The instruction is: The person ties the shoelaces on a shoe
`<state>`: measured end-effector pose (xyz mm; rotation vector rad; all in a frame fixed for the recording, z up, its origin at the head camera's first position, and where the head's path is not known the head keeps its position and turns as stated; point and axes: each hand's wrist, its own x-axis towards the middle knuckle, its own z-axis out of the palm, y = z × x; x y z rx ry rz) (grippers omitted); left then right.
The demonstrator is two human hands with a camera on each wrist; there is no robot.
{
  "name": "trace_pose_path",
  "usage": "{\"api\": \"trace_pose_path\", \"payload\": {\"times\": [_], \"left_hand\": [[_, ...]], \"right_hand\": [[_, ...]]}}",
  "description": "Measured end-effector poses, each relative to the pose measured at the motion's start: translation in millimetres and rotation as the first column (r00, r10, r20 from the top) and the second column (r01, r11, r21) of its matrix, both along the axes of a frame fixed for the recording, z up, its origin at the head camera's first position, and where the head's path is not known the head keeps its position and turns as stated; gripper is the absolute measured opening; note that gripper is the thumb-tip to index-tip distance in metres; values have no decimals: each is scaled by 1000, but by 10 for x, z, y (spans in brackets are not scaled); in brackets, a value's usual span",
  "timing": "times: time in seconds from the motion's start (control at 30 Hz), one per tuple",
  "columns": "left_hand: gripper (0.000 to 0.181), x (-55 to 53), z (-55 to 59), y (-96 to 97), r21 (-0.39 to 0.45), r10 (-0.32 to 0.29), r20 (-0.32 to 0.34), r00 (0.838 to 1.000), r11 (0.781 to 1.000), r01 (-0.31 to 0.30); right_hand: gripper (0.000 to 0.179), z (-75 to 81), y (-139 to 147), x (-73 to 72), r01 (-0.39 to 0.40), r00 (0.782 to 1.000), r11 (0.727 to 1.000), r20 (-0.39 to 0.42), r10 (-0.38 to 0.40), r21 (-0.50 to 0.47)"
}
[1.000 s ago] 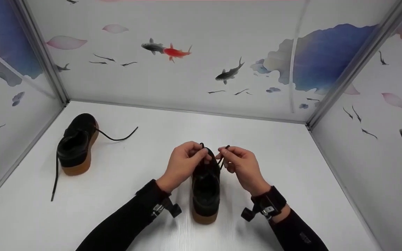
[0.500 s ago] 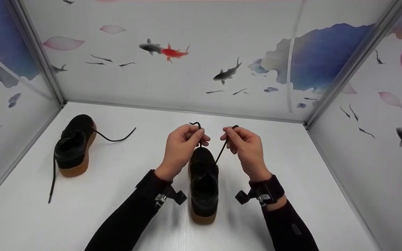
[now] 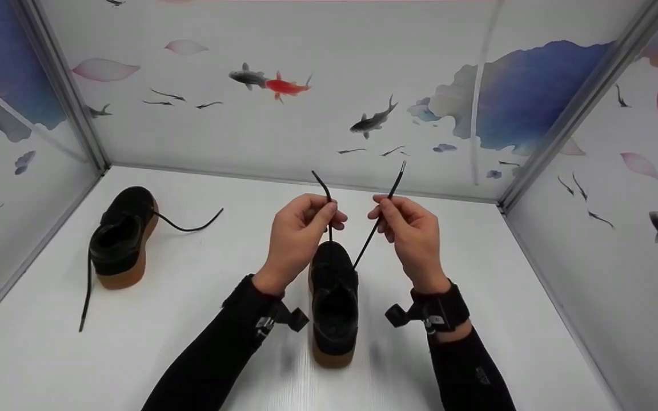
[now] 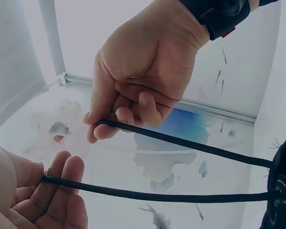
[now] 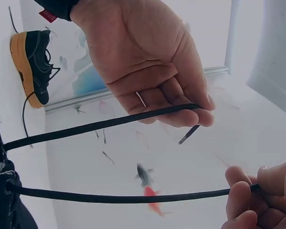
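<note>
A black shoe (image 3: 334, 337) with a tan sole stands on the white table, toe pointing away from me. My left hand (image 3: 295, 242) pinches one black shoelace (image 3: 321, 184) between thumb and fingers, above the toe. The other shoelace (image 3: 368, 245) is pinched by my right hand (image 3: 417, 242), slightly to the right. Both laces run nearly straight up from the shoe, with free ends sticking out beyond the fingers. In the left wrist view the two laces stretch side by side from the shoe's eyelets (image 4: 279, 194) to the fingertips.
A second black shoe (image 3: 120, 245) stands at the left of the table (image 3: 220, 297), its loose laces trailing on both sides. White panels (image 3: 192, 131) printed with fish and petals enclose the back and sides.
Both hands have risen up and away from the shoe, drawing the laces out longer. The hands are a little farther apart, and the lace ends now point upward. The shoes have stayed put.
</note>
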<state>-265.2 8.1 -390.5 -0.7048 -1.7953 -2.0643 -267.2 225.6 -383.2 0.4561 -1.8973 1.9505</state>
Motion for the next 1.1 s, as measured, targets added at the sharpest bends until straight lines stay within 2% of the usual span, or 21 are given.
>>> {"api": "trace_pose_path", "payload": {"times": [0.2,0.47,0.57,0.77,1.1], "left_hand": [[9,-9,31,7,22,2,-29,1000,1000,-1],[13,-79,28,-17,-15,23,-29,999,1000,-24],[14,-113,34,-38,-30,9,-8,1000,1000,-9],[14,-215,29,-55,-30,-33,46,998,999,35],[17,-370,89,-42,-68,-78,131,988,994,88]], "right_hand": [[18,-1,10,0,5,1000,1000,0,-5,11],[18,-21,31,-44,-3,1000,1000,-19,3,18],[17,-17,51,-70,-4,1000,999,-22,5,35],[18,57,92,-146,5,999,991,-45,1,130],[19,246,129,-375,-27,999,976,-36,36,215]]}}
